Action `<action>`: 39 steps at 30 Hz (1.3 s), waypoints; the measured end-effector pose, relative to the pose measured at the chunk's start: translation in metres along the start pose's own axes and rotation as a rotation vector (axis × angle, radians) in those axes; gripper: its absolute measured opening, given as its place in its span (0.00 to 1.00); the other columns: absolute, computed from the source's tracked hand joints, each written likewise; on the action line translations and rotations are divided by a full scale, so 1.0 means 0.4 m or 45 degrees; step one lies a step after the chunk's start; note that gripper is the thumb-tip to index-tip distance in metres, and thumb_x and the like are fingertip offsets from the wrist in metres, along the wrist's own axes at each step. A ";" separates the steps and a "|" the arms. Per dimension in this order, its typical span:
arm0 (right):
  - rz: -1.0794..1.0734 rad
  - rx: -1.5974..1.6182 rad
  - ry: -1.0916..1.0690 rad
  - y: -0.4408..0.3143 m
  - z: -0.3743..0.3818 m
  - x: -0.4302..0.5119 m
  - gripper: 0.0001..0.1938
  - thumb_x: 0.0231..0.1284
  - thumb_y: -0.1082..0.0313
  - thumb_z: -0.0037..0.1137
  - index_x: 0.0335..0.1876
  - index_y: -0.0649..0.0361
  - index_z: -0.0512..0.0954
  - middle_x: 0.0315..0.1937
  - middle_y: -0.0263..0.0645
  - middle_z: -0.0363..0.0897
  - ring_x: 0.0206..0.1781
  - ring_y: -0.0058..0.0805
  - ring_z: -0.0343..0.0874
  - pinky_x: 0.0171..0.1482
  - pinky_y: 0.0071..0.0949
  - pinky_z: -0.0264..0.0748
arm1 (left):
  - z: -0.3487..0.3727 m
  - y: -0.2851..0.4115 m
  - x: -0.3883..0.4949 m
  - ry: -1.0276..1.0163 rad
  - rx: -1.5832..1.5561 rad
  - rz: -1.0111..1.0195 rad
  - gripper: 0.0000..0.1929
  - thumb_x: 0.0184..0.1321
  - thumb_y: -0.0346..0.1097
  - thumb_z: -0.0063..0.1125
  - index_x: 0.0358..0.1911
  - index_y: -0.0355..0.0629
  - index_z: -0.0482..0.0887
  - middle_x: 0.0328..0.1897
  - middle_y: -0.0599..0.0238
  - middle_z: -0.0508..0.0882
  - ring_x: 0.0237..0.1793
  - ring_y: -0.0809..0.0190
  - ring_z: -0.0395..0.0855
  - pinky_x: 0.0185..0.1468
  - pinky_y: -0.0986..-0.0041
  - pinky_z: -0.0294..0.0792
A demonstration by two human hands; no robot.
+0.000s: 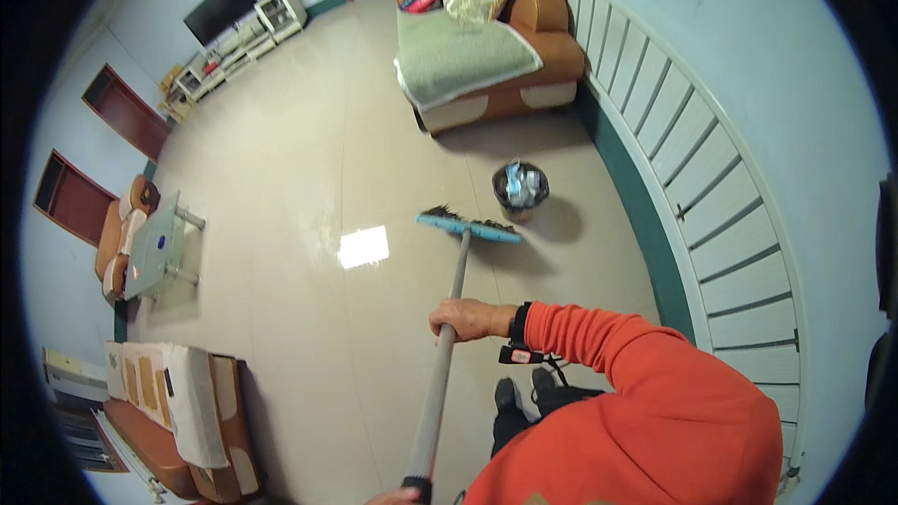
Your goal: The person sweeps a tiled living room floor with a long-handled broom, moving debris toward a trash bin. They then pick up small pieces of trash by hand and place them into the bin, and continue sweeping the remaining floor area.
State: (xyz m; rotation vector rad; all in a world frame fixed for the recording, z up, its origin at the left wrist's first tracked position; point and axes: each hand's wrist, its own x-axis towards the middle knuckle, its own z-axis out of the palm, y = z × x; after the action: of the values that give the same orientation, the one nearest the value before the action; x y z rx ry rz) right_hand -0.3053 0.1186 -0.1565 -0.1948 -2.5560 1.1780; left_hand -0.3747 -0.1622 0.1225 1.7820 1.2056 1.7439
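Note:
My right hand (464,319) is wrapped around the grey pole (436,393) of a flat mop. At the bottom edge of the view my left hand (396,498) grips the pole by its black collar (418,485); most of that hand is cut off. The light-blue mop head (468,226) has dark, shaggy strands on its far side. Its shadow falls to the right on the tiles; whether the head touches the floor I cannot tell. Just beyond its right end stands a waste bin (518,207) with a black liner, holding crumpled white and pale-blue waste.
A brown sofa (554,56) with a green cover stands ahead. White slatted railing (744,224) lines the right wall. Leftward are a glass coffee table (151,252), another sofa (231,428) and a television (221,8) above a low cabinet (231,56). Beige tiles (280,175) cover the floor.

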 end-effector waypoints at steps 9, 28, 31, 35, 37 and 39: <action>0.248 0.052 0.421 0.178 0.168 -0.026 0.14 0.54 0.55 0.62 0.36 0.53 0.73 0.35 0.38 0.77 0.44 0.43 0.75 0.46 0.39 0.72 | 0.118 -0.249 0.020 -0.030 0.085 -0.520 0.12 0.49 0.29 0.69 0.32 0.39 0.76 0.33 0.60 0.80 0.43 0.54 0.81 0.58 0.57 0.68; 0.052 0.136 0.050 -0.150 0.131 -0.274 0.14 0.45 0.57 0.67 0.25 0.53 0.72 0.17 0.35 0.75 0.27 0.42 0.78 0.40 0.41 0.74 | 0.038 -0.102 0.111 -0.427 -0.215 -0.062 0.18 0.60 0.53 0.62 0.23 0.49 0.75 0.16 0.74 0.82 0.19 0.68 0.84 0.43 0.71 0.75; -0.124 0.075 0.193 -0.225 0.053 -0.255 0.14 0.46 0.55 0.67 0.25 0.50 0.72 0.15 0.31 0.73 0.24 0.38 0.76 0.50 0.46 0.72 | 0.015 -0.051 0.189 -0.672 -0.395 0.075 0.15 0.60 0.49 0.63 0.24 0.50 0.75 0.19 0.76 0.82 0.23 0.71 0.84 0.44 0.74 0.73; -0.147 -0.039 0.226 -0.292 -0.060 -0.270 0.14 0.49 0.54 0.66 0.24 0.48 0.71 0.16 0.28 0.72 0.24 0.33 0.76 0.59 0.49 0.65 | 0.041 0.043 0.255 -0.960 -0.476 0.139 0.06 0.55 0.33 0.58 0.23 0.43 0.77 0.25 0.63 0.83 0.29 0.59 0.86 0.41 0.67 0.77; -0.145 -0.139 0.246 -0.311 -0.109 -0.281 0.14 0.48 0.53 0.66 0.24 0.48 0.70 0.16 0.29 0.73 0.25 0.33 0.77 0.61 0.47 0.63 | 0.063 0.055 0.263 -0.868 -0.507 0.189 0.05 0.55 0.32 0.56 0.23 0.44 0.78 0.26 0.65 0.84 0.31 0.62 0.87 0.40 0.71 0.77; -0.138 -0.233 0.282 -0.320 -0.151 -0.289 0.14 0.48 0.53 0.66 0.24 0.48 0.70 0.16 0.29 0.73 0.26 0.33 0.78 0.61 0.47 0.64 | 0.078 0.044 0.263 -0.869 -0.632 0.393 0.06 0.55 0.32 0.56 0.22 0.44 0.77 0.23 0.65 0.83 0.31 0.62 0.87 0.37 0.73 0.77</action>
State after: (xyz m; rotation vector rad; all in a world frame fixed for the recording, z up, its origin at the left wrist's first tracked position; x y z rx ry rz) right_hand -0.1750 0.0491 -0.0491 -0.2129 -2.4426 0.8338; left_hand -0.3536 -0.0819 0.1962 2.0379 0.2099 1.2305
